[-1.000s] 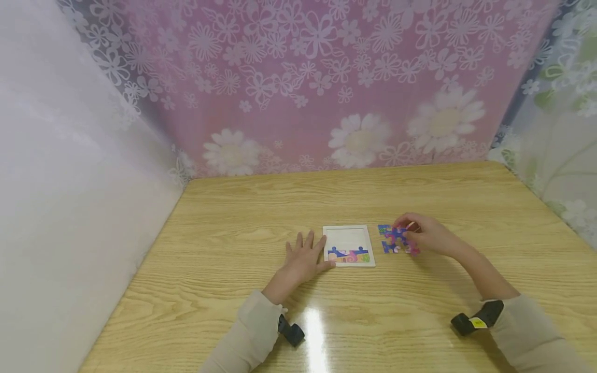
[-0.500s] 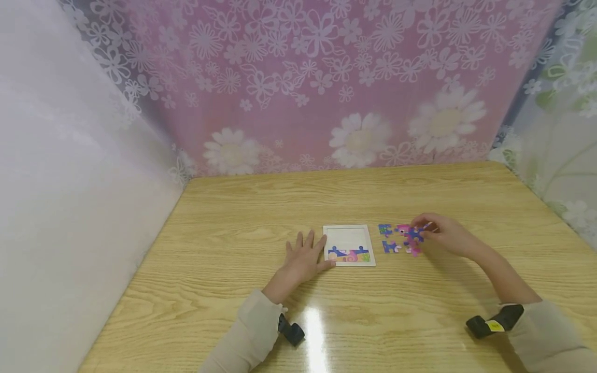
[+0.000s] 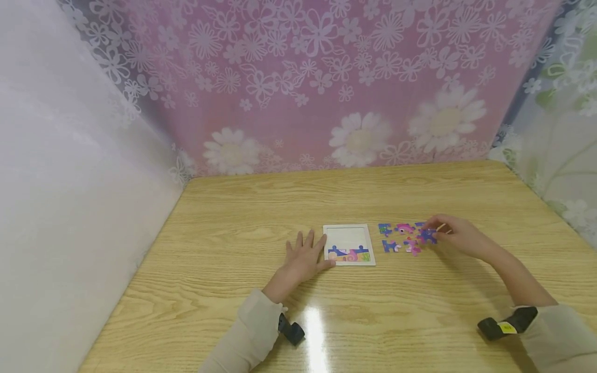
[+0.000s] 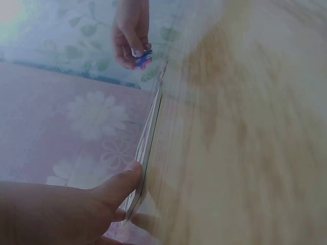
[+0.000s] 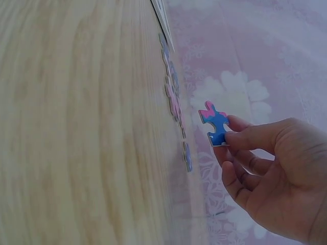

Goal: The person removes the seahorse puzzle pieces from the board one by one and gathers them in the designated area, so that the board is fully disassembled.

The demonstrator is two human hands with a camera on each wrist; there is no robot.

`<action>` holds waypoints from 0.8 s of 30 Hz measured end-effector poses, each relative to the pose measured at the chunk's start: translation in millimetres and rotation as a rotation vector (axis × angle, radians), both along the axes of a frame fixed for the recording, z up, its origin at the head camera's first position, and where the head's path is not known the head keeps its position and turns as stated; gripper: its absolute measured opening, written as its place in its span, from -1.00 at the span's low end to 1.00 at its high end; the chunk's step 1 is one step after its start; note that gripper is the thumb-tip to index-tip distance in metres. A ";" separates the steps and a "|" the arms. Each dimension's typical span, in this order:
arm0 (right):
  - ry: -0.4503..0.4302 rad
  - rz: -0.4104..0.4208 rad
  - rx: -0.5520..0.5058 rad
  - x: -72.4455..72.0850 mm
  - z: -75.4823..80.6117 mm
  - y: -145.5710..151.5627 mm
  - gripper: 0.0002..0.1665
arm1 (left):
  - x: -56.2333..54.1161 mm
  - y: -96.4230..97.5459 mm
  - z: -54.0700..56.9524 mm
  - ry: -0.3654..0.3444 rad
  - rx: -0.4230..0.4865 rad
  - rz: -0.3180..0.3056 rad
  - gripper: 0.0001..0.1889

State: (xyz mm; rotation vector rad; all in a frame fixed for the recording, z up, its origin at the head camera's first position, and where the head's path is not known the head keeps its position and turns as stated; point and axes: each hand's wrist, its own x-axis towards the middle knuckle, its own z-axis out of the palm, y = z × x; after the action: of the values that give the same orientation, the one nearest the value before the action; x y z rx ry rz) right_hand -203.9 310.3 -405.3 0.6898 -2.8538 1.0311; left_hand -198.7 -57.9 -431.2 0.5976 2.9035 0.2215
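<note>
My left hand (image 3: 303, 259) lies with spread fingers at the left side of a white puzzle frame (image 3: 346, 226), its thumb on the lower left corner. A row of fitted puzzle pieces (image 3: 349, 255) fills the bottom of the frame; the upper part shows bare white backing. Between thumb and fingers, my right hand (image 3: 459, 235) pinches a blue and pink puzzle piece (image 5: 217, 124), which the right wrist view shows raised off the table. Below and left of that hand lie several loose pieces, among them a pink one with an eye (image 3: 403, 228) and a pink-and-white one (image 3: 412, 247).
The wood-grain table (image 3: 233, 217) carries everything. Behind it hangs a pink flowered curtain (image 3: 298, 103), with a white wall (image 3: 84, 181) along the left and a pale leafy panel (image 3: 566, 155) on the right. Cameras are strapped to both wrists.
My right hand has moved rightward over the loose pieces with the puzzle piece in its pinch, uncovering the pieces at left. The left hand and the frame have stayed in place.
</note>
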 end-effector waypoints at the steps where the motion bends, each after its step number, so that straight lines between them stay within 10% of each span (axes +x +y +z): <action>1: -0.009 -0.001 0.004 0.5 0.0 1.3 -0.77 | 0.0 0.0 0.0 0.000 0.002 0.000 -0.22; 24: -0.153 0.061 -0.042 0.4 -10.5 17.9 -0.78 | 0.6 0.8 3.4 -0.017 0.002 0.011 -0.23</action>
State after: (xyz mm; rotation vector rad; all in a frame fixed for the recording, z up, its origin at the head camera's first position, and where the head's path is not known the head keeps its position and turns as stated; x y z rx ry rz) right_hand -203.5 328.2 -415.8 0.7289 -2.9458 1.1998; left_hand -198.1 -57.1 -427.9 0.5775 2.8909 0.2299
